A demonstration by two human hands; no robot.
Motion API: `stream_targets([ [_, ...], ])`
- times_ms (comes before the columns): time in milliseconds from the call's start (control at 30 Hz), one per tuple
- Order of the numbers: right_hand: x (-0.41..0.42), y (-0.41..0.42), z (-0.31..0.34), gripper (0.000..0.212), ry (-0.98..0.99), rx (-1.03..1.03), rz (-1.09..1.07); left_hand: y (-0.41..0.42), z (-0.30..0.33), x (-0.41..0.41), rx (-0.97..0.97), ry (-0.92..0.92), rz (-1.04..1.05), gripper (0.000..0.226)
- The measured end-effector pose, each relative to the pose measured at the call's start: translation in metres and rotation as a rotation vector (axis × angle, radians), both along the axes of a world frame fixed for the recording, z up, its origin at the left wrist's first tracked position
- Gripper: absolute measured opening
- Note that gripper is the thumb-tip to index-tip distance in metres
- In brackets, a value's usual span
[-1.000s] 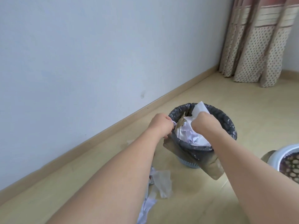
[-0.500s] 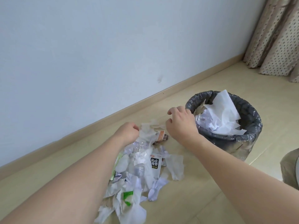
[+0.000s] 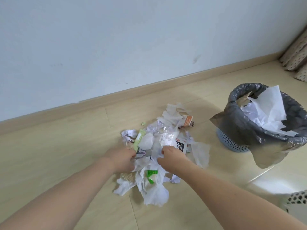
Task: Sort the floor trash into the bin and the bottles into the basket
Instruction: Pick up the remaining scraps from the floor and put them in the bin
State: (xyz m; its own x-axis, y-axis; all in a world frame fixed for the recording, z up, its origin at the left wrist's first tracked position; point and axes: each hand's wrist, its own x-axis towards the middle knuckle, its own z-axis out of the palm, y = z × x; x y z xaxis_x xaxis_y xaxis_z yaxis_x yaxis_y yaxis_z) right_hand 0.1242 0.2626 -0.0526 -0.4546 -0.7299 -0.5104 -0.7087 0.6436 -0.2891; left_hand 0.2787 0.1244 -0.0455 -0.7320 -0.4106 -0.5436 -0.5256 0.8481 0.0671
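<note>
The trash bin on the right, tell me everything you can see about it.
The trash bin is a small blue-grey plastic basket with a slotted wall, standing upright on the wood floor right of the litter pile. A grey bag liner is folded over its rim and hangs loose down the front, one flap trailing to the floor. Crumpled white paper fills it and pokes above the rim. Neither hand touches it.
</note>
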Motion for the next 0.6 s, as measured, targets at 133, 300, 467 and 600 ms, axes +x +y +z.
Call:
stream_targets([
  [133,0.013,-0.005,-0.016,0.037,0.079,0.099,0.014,0.006,-0.019,0.008,-0.158,0.078,-0.171,0.054],
  [300,0.031,-0.006,-0.02,0.021,0.254,0.161,0.019,0.013,-0.045,0.016,-0.086,0.207,-0.111,0.042],
  [467,0.034,-0.009,-0.005,0.025,0.258,0.074,-0.066,0.006,-0.039,0.012,0.009,0.331,-0.072,0.017],
  [600,0.025,-0.008,0.025,0.027,0.195,0.052,-0.144,-0.015,-0.019,0.0,0.269,0.389,0.173,0.029],
])
